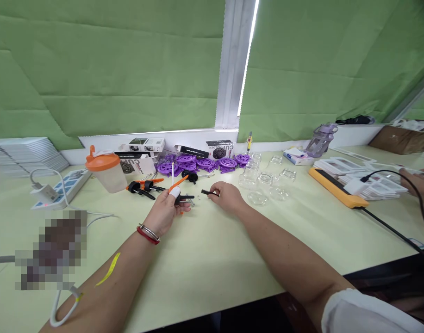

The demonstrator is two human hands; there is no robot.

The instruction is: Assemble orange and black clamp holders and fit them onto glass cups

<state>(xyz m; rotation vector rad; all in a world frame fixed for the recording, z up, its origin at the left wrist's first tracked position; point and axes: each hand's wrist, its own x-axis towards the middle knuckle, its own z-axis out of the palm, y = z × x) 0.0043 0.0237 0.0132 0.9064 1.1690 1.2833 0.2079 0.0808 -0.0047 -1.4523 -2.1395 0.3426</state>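
My left hand (pixel 166 210) is closed around a small black part (pixel 183 199) with an orange stick (pixel 179 182) poking up from it; one fingertip wears a white wrap. My right hand (pixel 226 196) pinches a short black piece (pixel 207 192) just to the right of it. Both hands rest low over the pale green table (pixel 205 259). More black-and-orange parts (pixel 144 186) lie just behind my left hand.
A cup with an orange lid (pixel 106 172) stands back left beside a power strip (pixel 61 187). Purple wheel parts (pixel 198 163), small boxes (pixel 144 145) and clear glass jars (pixel 267 182) lie along the back. A yellow-edged device (pixel 337 187), a black cable (pixel 389 224) and another person's hand (pixel 422 185) are at right.
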